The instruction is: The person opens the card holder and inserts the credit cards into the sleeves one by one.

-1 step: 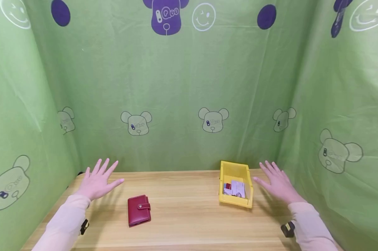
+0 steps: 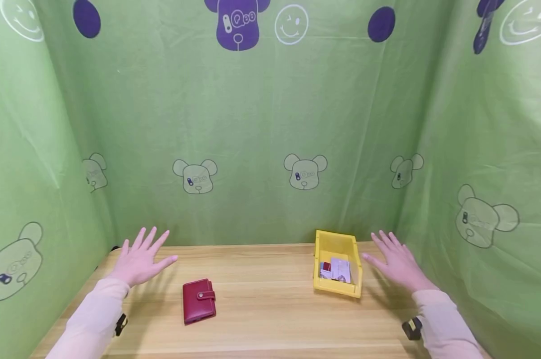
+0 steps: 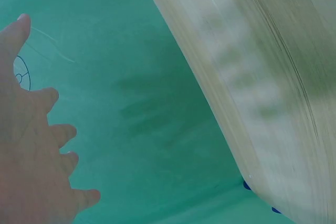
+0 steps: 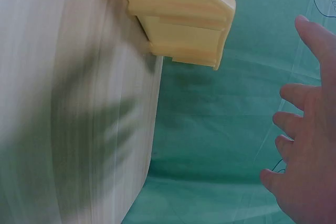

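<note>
Green printed cloth hangs far, left and right, marked with bear heads, purple ovals and winking faces. Below it, a pale wood-grain tabletop.

Left hand: raised over the far left of the tabletop, back upward, fingers pointing far and a little right. Grip spread wide, all digits straight, thumb stretched out to the right. Forearm in a pale sleeve comes in from the near left corner; black wrist device on the inner side.

Right hand: rough mirror of the other, raised at far right, back upward, fingers slanting far and left. Grip spread here too, fingers straight but set closer together, thumb reaching left toward the bin. Right wrist view shows thumb and bin apart. Second pale sleeve enters from near right, with a black box on its inner side.

Dark red wallet lies flat, left of centre, nearer and to the right of the left hand; snap strap across its right edge.

Yellow bin stands far right, just left of the right hand, slightly skewed. Cards lie in its near part, one lilac, others partly covered.
</note>
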The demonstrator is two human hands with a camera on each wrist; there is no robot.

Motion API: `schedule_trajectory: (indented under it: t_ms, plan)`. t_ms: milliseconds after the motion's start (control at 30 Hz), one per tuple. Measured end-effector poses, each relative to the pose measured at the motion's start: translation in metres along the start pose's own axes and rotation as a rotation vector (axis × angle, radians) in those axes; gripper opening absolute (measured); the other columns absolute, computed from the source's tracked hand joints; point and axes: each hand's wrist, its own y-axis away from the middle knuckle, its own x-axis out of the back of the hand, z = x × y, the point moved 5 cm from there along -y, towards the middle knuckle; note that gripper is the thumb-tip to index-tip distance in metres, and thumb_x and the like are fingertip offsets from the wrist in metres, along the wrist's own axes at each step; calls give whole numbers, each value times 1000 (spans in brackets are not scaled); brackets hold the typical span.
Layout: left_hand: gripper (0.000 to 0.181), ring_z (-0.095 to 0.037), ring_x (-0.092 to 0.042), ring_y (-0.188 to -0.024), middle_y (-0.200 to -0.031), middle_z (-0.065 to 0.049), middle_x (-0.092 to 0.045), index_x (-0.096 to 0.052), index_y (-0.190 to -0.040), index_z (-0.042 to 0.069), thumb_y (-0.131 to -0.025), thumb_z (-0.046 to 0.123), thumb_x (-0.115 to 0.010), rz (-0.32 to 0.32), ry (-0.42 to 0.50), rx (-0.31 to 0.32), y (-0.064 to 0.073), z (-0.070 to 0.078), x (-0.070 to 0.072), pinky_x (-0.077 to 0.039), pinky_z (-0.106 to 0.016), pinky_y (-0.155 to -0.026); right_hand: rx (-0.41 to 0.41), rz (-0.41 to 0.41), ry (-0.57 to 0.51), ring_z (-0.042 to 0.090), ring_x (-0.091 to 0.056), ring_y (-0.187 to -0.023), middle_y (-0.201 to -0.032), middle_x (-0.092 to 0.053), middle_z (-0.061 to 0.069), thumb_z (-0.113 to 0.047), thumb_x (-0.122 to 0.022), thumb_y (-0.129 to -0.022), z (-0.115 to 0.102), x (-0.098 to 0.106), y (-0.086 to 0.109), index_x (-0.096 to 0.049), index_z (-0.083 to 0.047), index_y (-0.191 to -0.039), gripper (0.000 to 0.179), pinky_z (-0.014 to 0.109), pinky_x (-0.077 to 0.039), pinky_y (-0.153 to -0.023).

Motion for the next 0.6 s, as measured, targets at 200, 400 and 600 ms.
schedule_trajectory:
  t_ms: [200,400,600]
  plan:
    - [83,-49,-8,-147,-161,-24,-15,-22,-156,21,-91,69,-43,4,12,4,1,-2,-2,-3,-78,-111,4,9,-8,52,-6,-146,-159,-12,30,-55,-44,-97,-2,0,1,-19,-2,-154,82,75,-3,-113]
    - [84,-49,-9,-147,-161,-23,-16,-24,-155,20,-90,70,-42,12,23,1,2,0,-1,-4,-78,-111,11,19,-14,52,-7,-146,-158,-13,30,-55,-46,-96,-3,-1,0,-19,-2,-154,82,75,-5,-113]
    - [82,-50,-11,-147,-160,-24,-19,-27,-154,18,-91,67,-44,25,44,-6,3,4,2,-7,-78,-111,20,17,2,52,-9,-146,-159,-14,29,-55,-45,-97,-5,-2,-1,-19,-3,-154,82,75,-8,-113]
